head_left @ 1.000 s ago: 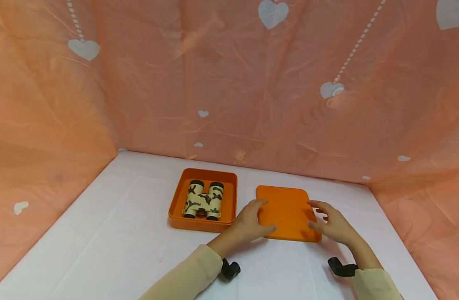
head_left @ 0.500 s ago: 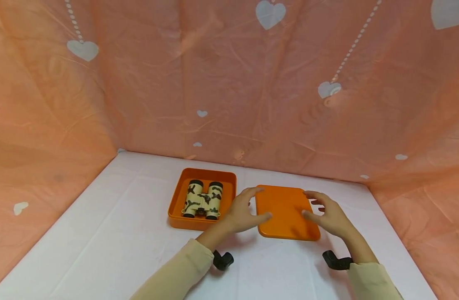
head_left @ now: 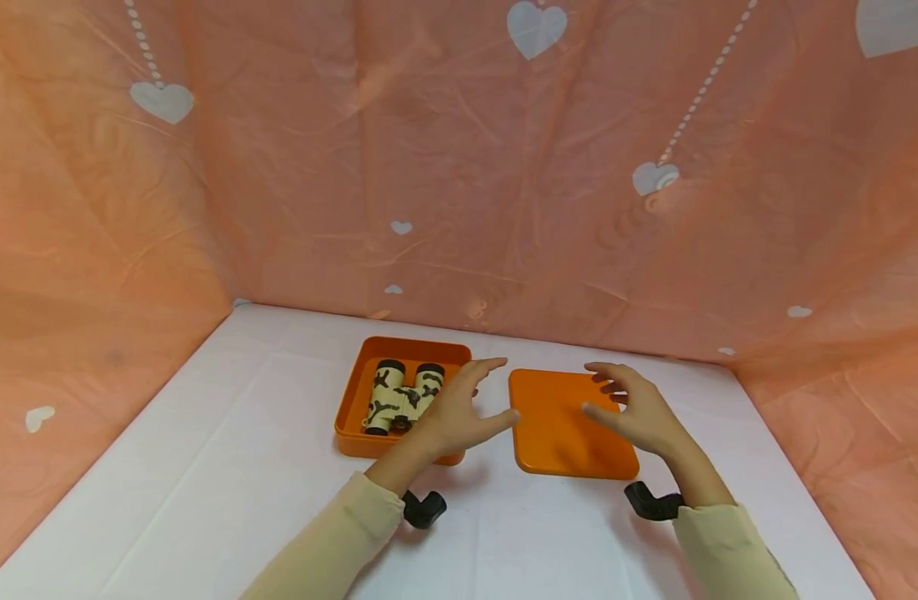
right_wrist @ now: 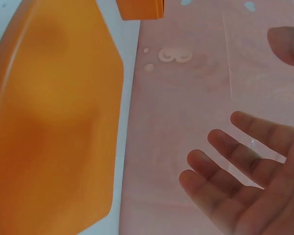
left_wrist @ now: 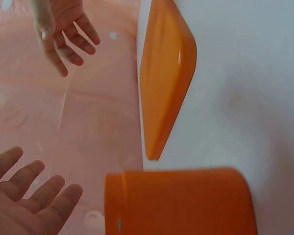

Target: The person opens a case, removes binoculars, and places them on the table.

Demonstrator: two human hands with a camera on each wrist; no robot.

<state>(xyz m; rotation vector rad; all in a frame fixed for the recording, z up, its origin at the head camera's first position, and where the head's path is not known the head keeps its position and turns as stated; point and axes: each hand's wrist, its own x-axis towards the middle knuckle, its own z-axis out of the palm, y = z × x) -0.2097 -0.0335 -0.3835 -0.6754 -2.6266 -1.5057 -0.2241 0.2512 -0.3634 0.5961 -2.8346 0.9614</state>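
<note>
My left hand (head_left: 454, 417) is raised over the right side of an orange plastic box (head_left: 353, 408), fingers spread and nothing in them. Inside the box lies a pair of camouflage-patterned binoculars (head_left: 387, 400), its right barrel partly hidden behind the hand. To the right, a flat orange lid (head_left: 556, 425) lies on the white tabletop. Above the lid's right part hovers my right hand (head_left: 639, 412), also holding nothing, thumb apart from the fingers. In the right wrist view a gap shows between the fingers (right_wrist: 220, 181) and the lid (right_wrist: 54, 122).
A white cloth (head_left: 241, 467) covers the table. Peach curtains (head_left: 459, 167) with white hearts stand behind and at both sides. A black wrist camera mount (head_left: 424, 508) hangs below the left wrist, another black mount (head_left: 654, 502) below the right.
Both hands have risen and drifted left, away from the lid. The left hand now overlaps the box and binoculars. Box and lid stay where they were.
</note>
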